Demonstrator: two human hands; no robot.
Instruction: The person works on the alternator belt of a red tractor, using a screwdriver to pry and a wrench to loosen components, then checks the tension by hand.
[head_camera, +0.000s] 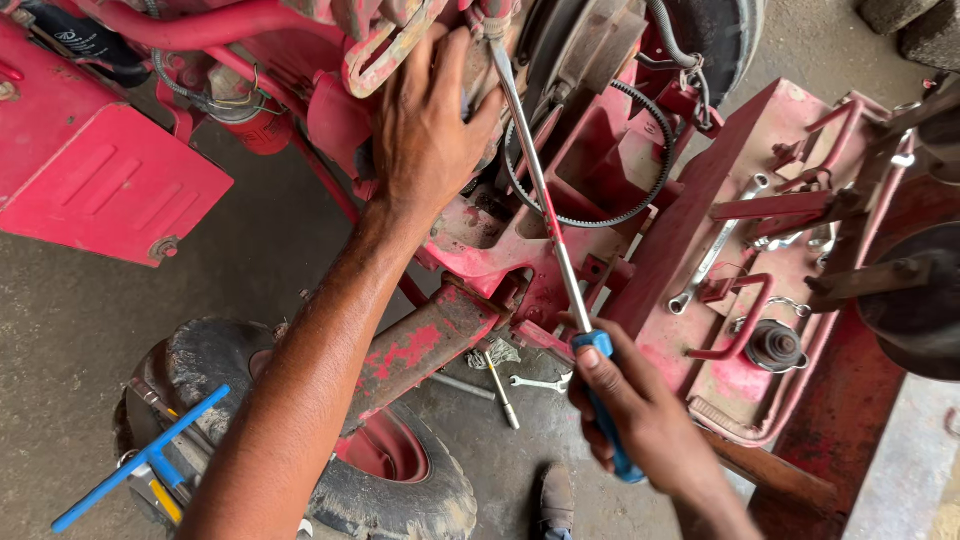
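Left hand (425, 130) spread flat, gripping nothing, pressed against the red tractor engine housing (480, 235), seemingly to brace against it. Right hand (630, 415) clenched round the blue handle of a long screwdriver (545, 205), shaft angled up past the loose black drive belt (640, 150), tip buried near the top bracket as if prying. Combination wrench (715, 245) parked within reach on the red side panel (700, 170); smaller spanner (540, 382) on the concrete floor (80, 320) beside the front tyre (410, 495).

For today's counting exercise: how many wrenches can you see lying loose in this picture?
2: one long wrench on the red panel at right, one small wrench on the floor below the machine. Others may be hidden among the clutter.
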